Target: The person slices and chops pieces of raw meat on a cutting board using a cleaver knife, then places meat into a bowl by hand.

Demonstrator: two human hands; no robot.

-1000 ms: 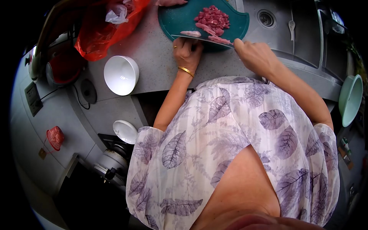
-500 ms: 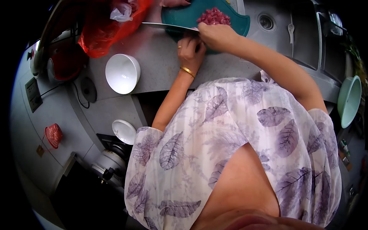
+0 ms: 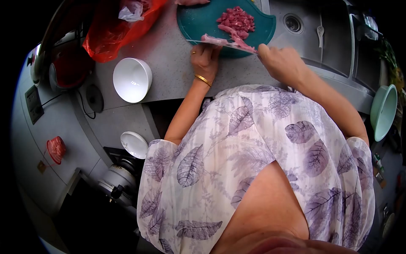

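A grey speckled counter point(image 3: 165, 72) stretches across the upper part of the kitchen view, carrying the teal cutting board point(image 3: 196, 21) that everything else can be placed by. The metal sink point(image 3: 338, 55) lies to the right of the board, a red plastic bag point(image 3: 112, 40) to its left, and a white bowl point(image 3: 132, 80) left of it and closer to the person. The right hand point(image 3: 281, 59) is just off the board's near right edge, closed around the handle of a knife point(image 3: 224, 45). The left hand point(image 3: 205, 61) is at the board's near left edge with its fingers bent; the blade covers the fingertips, so I cannot tell whether they grip anything. Half a second ago the right hand was over the board and the blade jutted out past its left side; now the hand has pulled back to the right, and the blade slants across the near edge. That looks like a stroke drawn back, with cutting still under way: the diced meat point(image 3: 239, 19) is heaped right of the board's middle, while longer meat strips point(image 3: 237, 37) and a pale piece point(image 3: 213, 40) lie towards its near edge, by the blade.
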